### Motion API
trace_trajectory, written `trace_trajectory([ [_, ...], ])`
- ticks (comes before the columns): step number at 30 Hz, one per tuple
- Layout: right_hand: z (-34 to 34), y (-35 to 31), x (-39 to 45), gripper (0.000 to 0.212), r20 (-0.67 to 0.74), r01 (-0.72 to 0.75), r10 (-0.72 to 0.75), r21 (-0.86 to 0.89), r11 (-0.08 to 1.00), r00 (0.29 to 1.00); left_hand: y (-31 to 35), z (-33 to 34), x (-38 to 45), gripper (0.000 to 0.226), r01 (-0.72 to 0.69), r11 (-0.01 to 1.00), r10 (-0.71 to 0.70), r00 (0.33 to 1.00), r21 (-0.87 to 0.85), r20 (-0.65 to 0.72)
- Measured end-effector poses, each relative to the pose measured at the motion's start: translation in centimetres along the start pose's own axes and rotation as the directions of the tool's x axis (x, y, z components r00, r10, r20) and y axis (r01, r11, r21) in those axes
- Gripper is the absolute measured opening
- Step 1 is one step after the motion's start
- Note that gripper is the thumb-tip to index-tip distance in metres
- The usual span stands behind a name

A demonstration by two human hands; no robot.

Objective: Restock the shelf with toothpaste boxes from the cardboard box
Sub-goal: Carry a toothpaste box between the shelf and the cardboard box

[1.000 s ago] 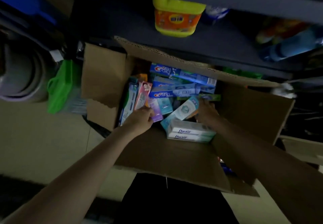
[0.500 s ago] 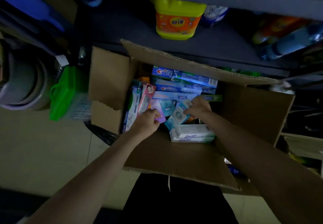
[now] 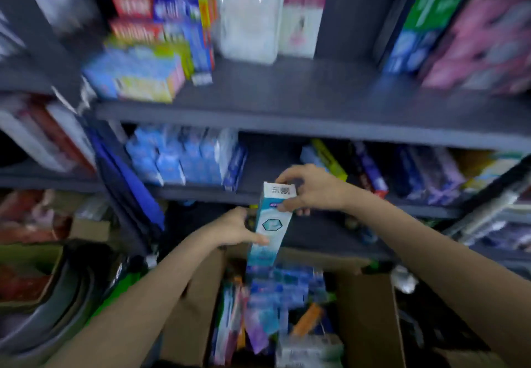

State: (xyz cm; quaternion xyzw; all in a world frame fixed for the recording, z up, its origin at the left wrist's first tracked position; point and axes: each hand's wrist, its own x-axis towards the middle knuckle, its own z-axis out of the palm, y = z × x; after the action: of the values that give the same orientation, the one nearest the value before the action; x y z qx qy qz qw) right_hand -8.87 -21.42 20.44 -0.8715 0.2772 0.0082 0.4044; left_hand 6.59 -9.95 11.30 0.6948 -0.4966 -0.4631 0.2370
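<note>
A: Here, a person is lifting one teal-and-white toothpaste box [image 3: 270, 225] clear of the open cardboard box [image 3: 365, 318], both hands sharing the load in front of a dark grey shelf [image 3: 287, 117].

B: So how are the hands sitting on it?

A: The right hand [image 3: 311, 191] is pinching the top end, fingers curled over the white flap and thumb pressing just below it. The left hand [image 3: 234, 228] is wrapping the lower half from the side, thumb lying across the printed face. Neither is hanging loose; both are closing on the same carton.

B: Why two hands for something that light?

A: Likely for steering. The carton is standing nearly upright, label toward the camera, and gripping both ends is probably letting the person turn it to match the stock already on the shelves.

B: Where is it heading?

A: Hard to say for sure. It is hovering just above the cardboard box and level with the lower shelf [image 3: 201, 192], where blue cartons [image 3: 184, 157] are standing in a row to the left and a gap is showing right behind the held carton. That gap looks the likeliest slot.

B: And what is left to do?

A: Plenty, judging by the many packs [image 3: 275, 295] lying jumbled in the cardboard box, though blur is hiding their labels.
</note>
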Motion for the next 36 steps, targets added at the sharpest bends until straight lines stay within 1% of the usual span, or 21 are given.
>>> trace_trajectory([
  [2, -3.6, -2.9, -0.3, 0.03, -0.146, 0.052, -0.029, 0.158, 0.986, 0.989, 4.1, -3.7, -0.7, 0.048, -0.073, 0.997, 0.071, 0.996, -0.039, -0.06],
  [4, -6.7, -5.4, -0.6, 0.036, -0.316, 0.132, -0.03, 0.306, 0.943, 0.948, 8.0, -7.0, -1.2, 0.032, -0.178, 0.979, 0.167, 0.979, -0.096, -0.115],
  [5, -7.9, -6.4, -0.5, 0.042, -0.379, 0.167, -0.038, 0.314, 0.935, 0.925, 9.9, -8.4, -1.5, 0.028, -0.231, 0.964, 0.212, 0.966, -0.127, -0.148],
  [6, -8.9, -7.2, -0.1, 0.047, -0.416, 0.183, -0.062, 0.256, 0.949, 0.907, 11.7, -9.7, -1.9, 0.028, -0.281, 0.948, 0.25, 0.948, -0.151, -0.195],
  [8, -10.1, -8.6, 0.9, 0.054, -0.387, 0.165, -0.106, 0.125, 0.978, 0.916, 14.8, -12.0, -2.3, 0.027, -0.36, 0.912, 0.298, 0.911, -0.197, -0.284],
  [10, -10.7, -9.3, 2.2, 0.054, -0.35, 0.142, -0.084, 0.141, 0.98, 0.933, 17.2, -13.7, -2.4, 0.027, -0.41, 0.891, 0.329, 0.878, -0.193, -0.348],
  [12, -11.4, -10.0, 3.9, 0.05, -0.393, 0.15, -0.063, 0.193, 0.97, 0.918, 18.7, -15.3, -2.0, 0.031, -0.431, 0.889, 0.335, 0.842, -0.154, -0.422],
  [14, -12.4, -10.3, 6.3, 0.044, -0.41, 0.147, -0.036, 0.242, 0.959, 0.911, 19.3, -16.8, -1.2, 0.031, -0.445, 0.884, 0.296, 0.771, -0.146, -0.564],
  [16, -13.6, -10.5, 9.1, 0.04, -0.417, 0.14, -0.007, 0.289, 0.947, 0.909, 19.4, -18.3, -0.2, 0.031, -0.459, 0.875, 0.227, 0.672, -0.156, -0.705],
  [17, -14.1, -10.5, 10.7, 0.039, -0.413, 0.128, 0.008, 0.302, 0.945, 0.911, 19.2, -19.0, 0.3, 0.032, -0.448, 0.879, 0.188, 0.638, -0.161, -0.747],
  [18, -14.6, -10.4, 12.5, 0.038, -0.41, 0.123, 0.019, 0.319, 0.94, 0.912, 18.8, -19.6, 0.9, 0.033, -0.422, 0.892, 0.157, 0.621, -0.159, -0.768],
  [21, -15.2, -10.2, 17.5, 0.032, -0.43, 0.126, 0.049, 0.371, 0.92, 0.902, 17.2, -21.1, 3.0, 0.036, -0.29, 0.951, 0.097, 0.614, -0.109, -0.783],
  [25, -15.6, -9.8, 23.7, 0.032, -0.446, 0.139, 0.078, 0.433, 0.891, 0.892, 15.5, -22.7, 5.8, 0.037, -0.165, 0.982, 0.037, 0.627, -0.087, -0.778],
  [29, -16.5, -10.2, 27.6, 0.036, -0.443, 0.14, 0.056, 0.399, 0.906, 0.895, 14.4, -23.5, 8.1, 0.037, -0.134, 0.986, 0.012, 0.642, -0.096, -0.766],
  [31, -16.7, -10.4, 28.3, 0.037, -0.433, 0.139, 0.045, 0.385, 0.912, 0.9, 14.0, -23.7, 9.0, 0.037, -0.146, 0.982, 0.004, 0.64, -0.117, -0.768],
  [33, -16.7, -10.5, 28.2, 0.036, -0.441, 0.141, 0.02, 0.328, 0.934, 0.897, 13.6, -23.8, 9.8, 0.037, -0.143, 0.983, 0.001, 0.635, -0.116, -0.773],
  [36, -16.5, -9.7, 28.1, 0.034, -0.457, 0.104, 0.004, 0.211, 0.972, 0.89, 13.2, -23.3, 10.7, 0.037, -0.128, 0.986, 0.005, 0.651, -0.103, -0.759],
])
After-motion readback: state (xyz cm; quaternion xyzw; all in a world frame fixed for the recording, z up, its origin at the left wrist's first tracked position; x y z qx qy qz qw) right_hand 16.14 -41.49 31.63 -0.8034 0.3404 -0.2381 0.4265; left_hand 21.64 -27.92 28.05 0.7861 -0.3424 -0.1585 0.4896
